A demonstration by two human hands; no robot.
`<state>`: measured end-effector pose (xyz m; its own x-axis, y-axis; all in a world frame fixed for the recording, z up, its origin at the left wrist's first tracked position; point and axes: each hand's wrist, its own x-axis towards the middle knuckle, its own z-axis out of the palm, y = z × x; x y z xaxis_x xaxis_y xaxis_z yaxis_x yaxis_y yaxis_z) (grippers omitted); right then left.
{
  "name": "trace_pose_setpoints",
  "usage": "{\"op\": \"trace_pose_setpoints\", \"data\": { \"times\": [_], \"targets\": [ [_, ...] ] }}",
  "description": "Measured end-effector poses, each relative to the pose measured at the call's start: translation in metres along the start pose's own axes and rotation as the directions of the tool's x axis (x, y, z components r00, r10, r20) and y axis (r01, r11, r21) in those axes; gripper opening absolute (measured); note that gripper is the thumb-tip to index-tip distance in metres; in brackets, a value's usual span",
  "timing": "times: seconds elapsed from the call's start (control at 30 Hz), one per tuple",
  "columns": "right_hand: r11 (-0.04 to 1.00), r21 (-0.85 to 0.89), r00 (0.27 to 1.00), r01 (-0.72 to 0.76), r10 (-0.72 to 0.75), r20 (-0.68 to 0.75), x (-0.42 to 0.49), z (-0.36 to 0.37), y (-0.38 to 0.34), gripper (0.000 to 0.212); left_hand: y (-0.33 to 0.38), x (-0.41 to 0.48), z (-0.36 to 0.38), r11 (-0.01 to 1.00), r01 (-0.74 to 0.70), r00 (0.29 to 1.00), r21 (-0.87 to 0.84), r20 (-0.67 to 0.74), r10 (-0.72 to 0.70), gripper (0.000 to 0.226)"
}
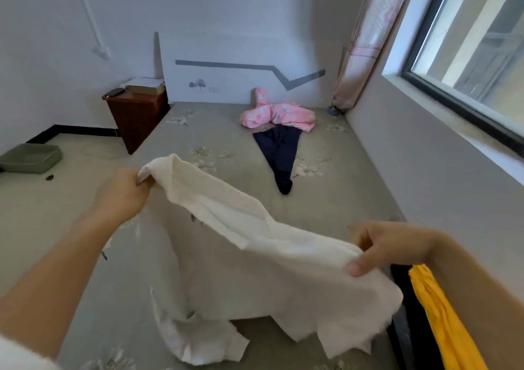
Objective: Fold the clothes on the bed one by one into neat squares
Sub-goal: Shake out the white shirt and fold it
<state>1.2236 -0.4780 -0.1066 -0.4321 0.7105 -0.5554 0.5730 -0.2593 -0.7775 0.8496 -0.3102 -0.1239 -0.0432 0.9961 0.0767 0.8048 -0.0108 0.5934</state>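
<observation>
A white knitted garment [255, 270] hangs spread between my two hands above the bed [141, 256], its lower hem trailing onto the sheet. My left hand [124, 194] pinches its upper left corner. My right hand [382, 250] grips its right edge, thumb on top. Farther up the bed lies a dark navy garment [279, 154], crumpled to a point. Beyond that, near the headboard, a pink flowered padded garment [278, 114] lies bunched.
A yellow cloth [442, 318] over something black lies at the bed's right edge under my right forearm. The wall and window run along the right side. A brown nightstand [136, 117] stands left of the bed, and a green tray [31, 158] sits on the floor.
</observation>
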Motion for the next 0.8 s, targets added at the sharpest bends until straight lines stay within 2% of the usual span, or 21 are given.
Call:
{"op": "trace_pose_setpoints", "data": {
  "times": [0.03,0.07,0.13,0.17,0.2,0.23,0.27,0.3,0.33,0.37,0.43,0.5,0.53,0.57,0.6,0.63,0.67,0.7,0.73,0.77,0.8],
  "targets": [
    [1.0,-0.025,0.999,0.005,-0.004,0.044,0.008,0.003,-0.004,0.035,0.01,-0.001,0.003,0.989,0.014,0.999,-0.149,0.051,-0.007,0.031],
    [1.0,-0.019,1.0,0.016,-0.015,0.016,0.018,0.005,-0.011,0.038,0.02,-0.003,0.007,0.952,0.012,0.995,-0.307,0.103,0.02,0.027],
    [0.998,-0.039,0.962,0.053,-0.061,-0.266,0.043,0.005,-0.024,0.048,0.046,-0.008,0.011,0.868,-0.085,0.966,-0.49,0.172,0.191,0.025],
    [0.994,-0.073,0.894,0.076,-0.101,-0.436,0.057,0.002,-0.031,0.063,0.059,-0.012,0.012,0.829,-0.179,0.927,-0.529,0.19,0.322,0.024],
    [0.984,-0.125,0.821,0.126,-0.174,-0.544,0.07,0.0,-0.039,0.081,0.072,-0.017,0.013,0.783,-0.254,0.871,-0.569,0.218,0.441,0.022],
    [0.964,-0.201,0.766,0.173,-0.26,-0.588,0.084,0.0,-0.048,0.098,0.086,-0.022,0.014,0.742,-0.301,0.804,-0.599,0.258,0.535,0.021],
    [0.939,-0.286,0.743,0.188,-0.327,-0.584,0.098,-0.001,-0.053,0.107,0.1,-0.027,0.015,0.717,-0.348,0.74,-0.604,0.292,0.605,0.023],
    [0.922,-0.348,0.735,0.17,-0.354,-0.578,0.111,-0.002,-0.056,0.107,0.113,-0.032,0.016,0.707,-0.39,0.694,-0.59,0.316,0.647,0.027],
    [0.924,-0.351,0.727,0.154,-0.347,-0.593,0.12,-0.003,-0.057,0.096,0.122,-0.036,0.018,0.689,-0.434,0.664,-0.58,0.311,0.68,0.032],
    [0.938,-0.31,0.719,0.153,-0.321,-0.616,0.123,-0.003,-0.059,0.074,0.126,-0.035,0.019,0.669,-0.444,0.662,-0.596,0.284,0.693,0.035],
    [0.95,-0.203,0.685,0.238,-0.312,-0.658,0.12,-0.004,-0.059,0.021,0.119,-0.03,0.019,0.627,-0.357,0.747,-0.693,0.191,0.637,0.039],
    [0.94,-0.107,0.599,0.325,-0.292,-0.746,0.111,-0.005,-0.056,0.006,0.09,-0.028,0.026,0.622,-0.257,0.865,-0.739,0.111,0.49,0.036],
    [0.927,-0.026,0.553,0.375,-0.247,-0.795,0.104,-0.007,-0.054,0.004,0.071,-0.031,0.035,0.662,-0.218,0.899,-0.717,0.117,0.423,0.034],
    [0.902,0.05,0.514,0.429,-0.198,-0.835,0.101,-0.011,-0.054,0.003,0.052,-0.038,0.046,0.707,-0.145,0.906,-0.692,0.195,0.376,0.043],
    [0.877,0.111,0.486,0.468,-0.151,-0.861,0.096,-0.014,-0.056,0.005,0.033,-0.047,0.059,0.749,-0.039,0.884,-0.662,0.327,0.335,0.067],
    [0.856,0.153,0.469,0.494,-0.114,-0.876,0.092,-0.016,-0.059,0.008,0.016,-0.056,0.072,0.78,0.064,0.831,-0.622,0.467,0.304,0.092],
    [0.838,0.174,0.454,0.516,-0.096,-0.886,0.089,-0.018,-0.063,0.011,0.003,-0.068,0.086,0.804,0.135,0.763,-0.579,0.578,0.288,0.104],
    [0.822,0.173,0.435,0.543,-0.099,-0.895,0.085,-0.019,-0.069,0.013,-0.005,-0.081,0.098,0.815,0.176,0.695,-0.552,0.656,0.295,0.103],
    [0.809,0.162,0.418,0.565,-0.111,-0.902,0.082,-0.019,-0.075,0.014,-0.007,-0.091,0.11,0.82,0.2,0.663,-0.536,0.691,0.289,0.094],
    [0.795,0.152,0.402,0.587,-0.123,-0.908,0.079,-0.019,-0.079,0.014,-0.007,-0.099,0.124,0.826,0.199,0.708,-0.527,0.661,0.251,0.086],
    [0.783,0.146,0.386,0.604,-0.127,-0.914,0.077,-0.017,-0.082,0.013,-0.005,-0.104,0.14,0.832,0.186,0.797,-0.523,0.576,0.184,0.082]
  ]
}}
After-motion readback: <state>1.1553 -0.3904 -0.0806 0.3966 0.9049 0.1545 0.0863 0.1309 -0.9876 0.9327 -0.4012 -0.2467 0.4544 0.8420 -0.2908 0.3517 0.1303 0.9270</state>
